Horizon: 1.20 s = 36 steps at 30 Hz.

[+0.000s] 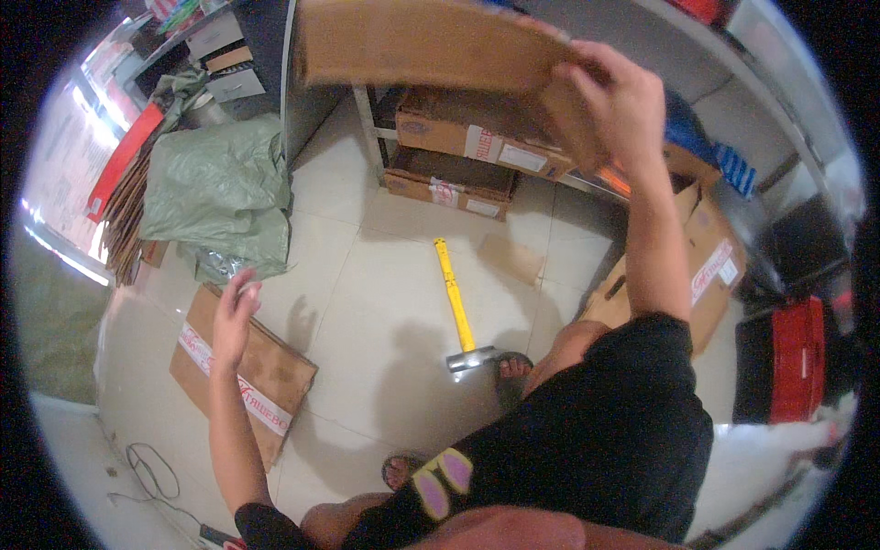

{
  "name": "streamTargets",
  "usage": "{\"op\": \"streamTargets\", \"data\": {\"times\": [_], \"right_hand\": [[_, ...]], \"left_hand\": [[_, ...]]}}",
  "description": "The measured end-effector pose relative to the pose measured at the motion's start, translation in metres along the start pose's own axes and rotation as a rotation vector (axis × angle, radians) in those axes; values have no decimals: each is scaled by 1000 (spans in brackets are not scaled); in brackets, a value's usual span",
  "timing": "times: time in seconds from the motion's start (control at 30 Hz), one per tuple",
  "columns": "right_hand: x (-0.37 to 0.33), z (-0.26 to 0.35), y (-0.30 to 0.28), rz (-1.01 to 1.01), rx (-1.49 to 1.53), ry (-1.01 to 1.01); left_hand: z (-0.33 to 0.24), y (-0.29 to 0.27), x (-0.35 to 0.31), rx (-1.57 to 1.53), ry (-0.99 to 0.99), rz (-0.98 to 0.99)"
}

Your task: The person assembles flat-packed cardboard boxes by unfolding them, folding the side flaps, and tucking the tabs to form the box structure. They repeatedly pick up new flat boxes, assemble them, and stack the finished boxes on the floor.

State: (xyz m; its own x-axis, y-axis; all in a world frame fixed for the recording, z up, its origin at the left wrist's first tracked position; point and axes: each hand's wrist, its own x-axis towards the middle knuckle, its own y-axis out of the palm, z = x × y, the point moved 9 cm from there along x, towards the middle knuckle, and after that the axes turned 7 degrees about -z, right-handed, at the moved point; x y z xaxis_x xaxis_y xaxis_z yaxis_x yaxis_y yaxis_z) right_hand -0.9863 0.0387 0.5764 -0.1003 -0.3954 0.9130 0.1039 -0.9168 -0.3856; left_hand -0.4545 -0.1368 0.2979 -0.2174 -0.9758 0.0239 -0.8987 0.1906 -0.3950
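Observation:
High at the upper right, my right hand [628,105] is closed on the edge of a brown cardboard sheet [422,50]. The cardboard stretches leftward from it, above a shelf, and a bent flap hangs by my wrist. My left hand [236,312] is in the air on the left with its fingers partly spread and nothing visible in them. Below it, a flattened cardboard box [243,367] with white tape lies on the floor. Between my arms, a hammer with a yellow handle [456,298] and a metal head lies on the tiles, its head beside my sandalled foot [513,368].
Cardboard trays [449,192] sit on the low shelf ahead. At left, a green plastic sack [215,192] stands beside a bundle of thin sticks [133,206]. Another cardboard box [710,266] leans at right, near a red and black case [797,362]. A cable [151,477] lies at lower left.

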Motion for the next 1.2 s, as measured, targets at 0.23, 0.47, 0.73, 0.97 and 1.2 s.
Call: {"op": "streamTargets", "data": {"times": [0.23, 0.47, 0.73, 0.97, 1.2], "right_hand": [[-146, 172, -18, 270, 79, -719], [-205, 242, 1, 684, 615, -870], [-113, -36, 63, -43, -106, 195], [-105, -72, 81, 582, -218, 366], [-126, 172, 8, 735, 871, -452]], "left_hand": [[-50, 48, 18, -887, -329, 366], [13, 200, 35, -777, -601, 550], [66, 220, 36, -411, -529, 227], [-37, 196, 50, -434, -212, 121], [-112, 99, -9, -778, -165, 20]]}}
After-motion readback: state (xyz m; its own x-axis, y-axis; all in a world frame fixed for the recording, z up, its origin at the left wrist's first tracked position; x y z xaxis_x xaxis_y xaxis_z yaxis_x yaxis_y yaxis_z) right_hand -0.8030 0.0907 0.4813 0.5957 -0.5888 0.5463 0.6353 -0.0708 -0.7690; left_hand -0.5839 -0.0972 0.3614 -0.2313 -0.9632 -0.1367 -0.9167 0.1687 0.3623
